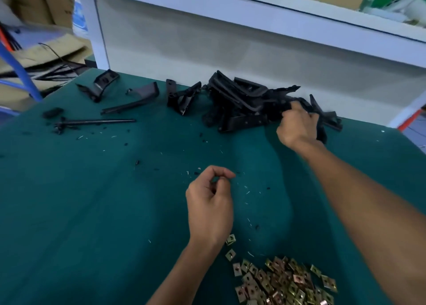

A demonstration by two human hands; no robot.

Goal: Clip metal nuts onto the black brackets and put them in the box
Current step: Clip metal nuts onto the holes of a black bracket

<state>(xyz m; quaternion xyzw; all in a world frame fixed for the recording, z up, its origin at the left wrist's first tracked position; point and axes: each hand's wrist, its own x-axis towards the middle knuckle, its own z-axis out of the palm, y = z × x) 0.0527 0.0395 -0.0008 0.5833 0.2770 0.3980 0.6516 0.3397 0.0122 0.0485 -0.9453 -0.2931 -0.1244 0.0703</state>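
I judge we're at the start of a cycle: my right hand (pixel 298 124) curls around a bracket in the black bracket pile (pixel 249 104), my left hand (pixel 209 201) hovers loosely curled and seemingly empty, the metal nuts (pixel 283 281) lie heaped near me, and no box shows.

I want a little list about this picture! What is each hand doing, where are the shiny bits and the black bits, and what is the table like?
left hand: over the green cloth, fingers loosely curled, nothing seen in it
right hand: reaching into the black brackets, fingers curled on one
black brackets: heaped at the far side of the table
stray black parts: scattered far left
metal nuts: piled at the near edge, right of the left forearm
table: covered in green cloth, with small crumbs
box: not in view
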